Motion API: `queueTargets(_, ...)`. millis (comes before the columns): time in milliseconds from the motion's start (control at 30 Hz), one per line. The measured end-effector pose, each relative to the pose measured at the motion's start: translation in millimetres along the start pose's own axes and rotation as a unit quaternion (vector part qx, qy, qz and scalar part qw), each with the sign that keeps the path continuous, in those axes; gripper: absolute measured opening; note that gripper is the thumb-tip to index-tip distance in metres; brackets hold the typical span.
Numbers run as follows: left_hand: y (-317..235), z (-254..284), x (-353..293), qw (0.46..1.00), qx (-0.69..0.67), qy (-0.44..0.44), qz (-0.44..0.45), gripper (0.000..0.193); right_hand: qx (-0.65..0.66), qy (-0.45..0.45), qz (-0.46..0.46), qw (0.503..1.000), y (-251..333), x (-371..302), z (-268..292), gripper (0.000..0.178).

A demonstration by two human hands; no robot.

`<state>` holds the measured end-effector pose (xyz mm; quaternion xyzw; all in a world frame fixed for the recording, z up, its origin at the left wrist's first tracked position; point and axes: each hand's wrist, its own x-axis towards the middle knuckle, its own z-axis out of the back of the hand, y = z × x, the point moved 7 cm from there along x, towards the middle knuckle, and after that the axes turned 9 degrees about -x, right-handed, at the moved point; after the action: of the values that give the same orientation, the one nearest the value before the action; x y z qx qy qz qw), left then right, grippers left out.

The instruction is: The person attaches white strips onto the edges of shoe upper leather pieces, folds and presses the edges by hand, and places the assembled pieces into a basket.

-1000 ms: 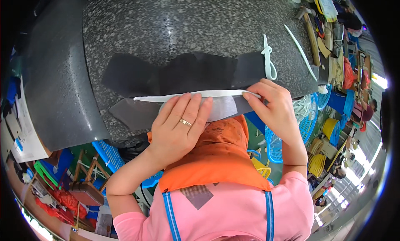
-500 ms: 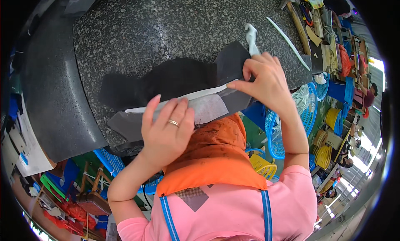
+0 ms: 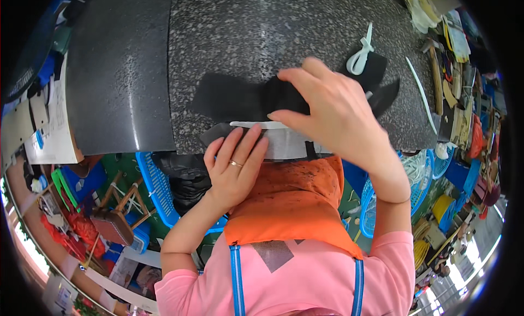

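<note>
A black sheet piece (image 3: 229, 97) lies on the speckled stone tabletop, with a grey piece (image 3: 286, 144) along its near edge. Between them runs a narrow white strip (image 3: 248, 124). My left hand (image 3: 234, 168), wearing a ring, rests with fingers stretched out on the grey piece, fingertips close to the strip. Above the black piece arches my right hand (image 3: 335, 111); its thumb and forefinger are apart, the thumb tip by the strip. This hand hides part of the strip and the black piece. A looped white strip (image 3: 357, 62) lies at the far right end of the black material.
Another white strip (image 3: 420, 95) lies near the table's right side, beside a wooden-handled hammer (image 3: 436, 76). A dark smooth slab (image 3: 120, 81) adjoins the stone on the left. Blue plastic baskets (image 3: 158, 190) stand below the front edge, and a wooden stool (image 3: 114, 223) is at lower left.
My view has turned, so the table sits straighter. My right hand has moved left and opened over the black piece. The left hand stays on the grey piece.
</note>
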<state>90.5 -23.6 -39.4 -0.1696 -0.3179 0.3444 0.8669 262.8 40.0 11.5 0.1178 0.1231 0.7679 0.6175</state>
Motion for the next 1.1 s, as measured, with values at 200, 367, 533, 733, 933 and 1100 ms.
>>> queueTargets(200,1.2,-4.3,-4.3,0.998,0.045,0.013,-0.037,0.027,-0.074,0.022,-0.075,0.994,-4.2,-4.9,-6.5,0.046)
queueTargets(367,3.5,-4.0,-6.2,0.999,0.047,0.004,-0.023,0.025,0.083,-0.081,0.128,0.985,29.7,-26.7,5.2,0.021)
queueTargets(533,12.9,3.8,-6.4,0.999,-0.025,0.025,0.021,0.042,0.099,-0.028,0.186,0.977,38.3,-69.4,-17.5,0.025)
queueTargets(733,39.1,31.7,14.4,0.953,-0.229,0.012,0.195,0.058,0.053,0.015,0.250,0.967,47.4,-62.8,-22.5,0.027)
queueTargets(933,20.8,31.5,21.3,0.984,-0.068,0.151,-0.066,0.041,-0.002,0.043,0.261,0.964,59.6,-53.6,-25.6,0.022)
queueTargets(1100,30.7,37.7,16.8,0.977,0.064,0.201,-0.040,0.041,0.006,0.052,0.231,0.972,58.4,-54.1,-28.2,0.019)
